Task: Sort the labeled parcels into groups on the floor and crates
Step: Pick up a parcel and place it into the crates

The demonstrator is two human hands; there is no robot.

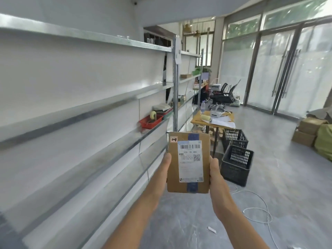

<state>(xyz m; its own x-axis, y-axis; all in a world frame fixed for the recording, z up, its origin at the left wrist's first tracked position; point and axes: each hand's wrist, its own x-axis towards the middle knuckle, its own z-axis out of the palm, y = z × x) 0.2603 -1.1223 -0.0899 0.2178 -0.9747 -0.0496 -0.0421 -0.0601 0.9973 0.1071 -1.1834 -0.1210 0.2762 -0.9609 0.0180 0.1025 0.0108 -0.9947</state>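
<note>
1. Parcel (188,162): a flat brown cardboard box with a white shipping label (190,161) facing the camera, held upright in mid-air at the centre of the view, well above the floor (269,177).
2. Hands: the left hand (164,174) presses the parcel's left edge and the right hand (216,174) presses its right edge, so both are clamped on the one box, apart from each other by its width.
3. Progress, as a judgement: this parcel is not yet sorted; it looks held up for reading the label. No sorted groups show on the floor. Whether the two black crates (236,159) hold anything cannot be told from this angle.
4. What is left: choosing this parcel's group and setting it down. The brown cartons (309,130) at the far right may be more stock, but that is unclear.
5. Edges on the left: long metal shelves (80,97) run close beside the left arm, their front lips projecting toward it.
6. Ahead: the crates stand near the right of the parcel, beyond it, with a small bench (195,121) carrying papers behind them.
7. Open room: the floor to the right and forward is broad and mostly free, though a white cable (258,212) loops across it near the right forearm, a likely snag underfoot.
</note>
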